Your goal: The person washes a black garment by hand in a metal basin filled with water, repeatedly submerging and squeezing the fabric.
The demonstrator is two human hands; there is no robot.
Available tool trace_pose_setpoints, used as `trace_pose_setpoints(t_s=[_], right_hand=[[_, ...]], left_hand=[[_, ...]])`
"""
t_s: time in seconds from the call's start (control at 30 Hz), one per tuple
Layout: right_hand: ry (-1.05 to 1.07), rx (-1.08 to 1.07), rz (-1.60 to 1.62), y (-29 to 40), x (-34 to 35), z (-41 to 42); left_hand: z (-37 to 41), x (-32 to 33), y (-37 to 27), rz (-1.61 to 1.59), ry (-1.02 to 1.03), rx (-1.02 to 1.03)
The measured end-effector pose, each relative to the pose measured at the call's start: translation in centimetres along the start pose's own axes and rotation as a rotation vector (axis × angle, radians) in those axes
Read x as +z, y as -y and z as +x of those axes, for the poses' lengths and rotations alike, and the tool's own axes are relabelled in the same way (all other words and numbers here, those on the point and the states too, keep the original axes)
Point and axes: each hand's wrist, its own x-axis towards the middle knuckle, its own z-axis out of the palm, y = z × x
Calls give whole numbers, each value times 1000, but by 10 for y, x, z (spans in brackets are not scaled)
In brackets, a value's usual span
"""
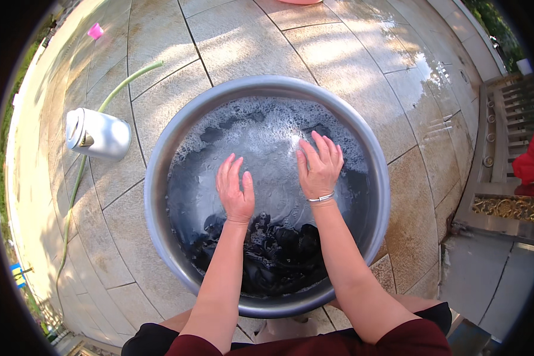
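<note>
A large round metal basin (pixel 155 196) stands before me on the tiled ground. Soapy water (pixel 267 178) fills much of it, with white suds (pixel 271 111) gathered along the far side. Dark wet cloth (pixel 285 258) lies bunched in the near part, partly under the water. My left hand (pixel 236 191) is over the water left of the middle, fingers apart and holding nothing. To the right, my right hand (pixel 319 167), with a silver bangle (pixel 321 197) at the wrist, is spread over the water near the suds. Whether the fingertips touch the water, I cannot tell.
A white lidded container (pixel 102 133) sits left of the basin, across a green hose (pixel 73 196). Farther off is a pink cup (pixel 95 31), and a pink rim (pixel 298 1) shows at the top. At right stand a metal gate (pixel 494 147) and red cloth (pixel 529 155).
</note>
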Motion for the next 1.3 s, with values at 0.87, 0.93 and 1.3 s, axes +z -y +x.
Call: trace_pose_setpoints(t_s=[0.87, 0.93, 1.3], right_hand=[[-154, 472, -45, -59, -11, -41], [-152, 474, 7, -58, 4, -26], [-112, 288, 148, -25, 18, 1]], left_hand=[[43, -9, 50, 200, -444, -216], [52, 5, 57, 22, -416, -310], [64, 67, -3, -270, -128, -88]])
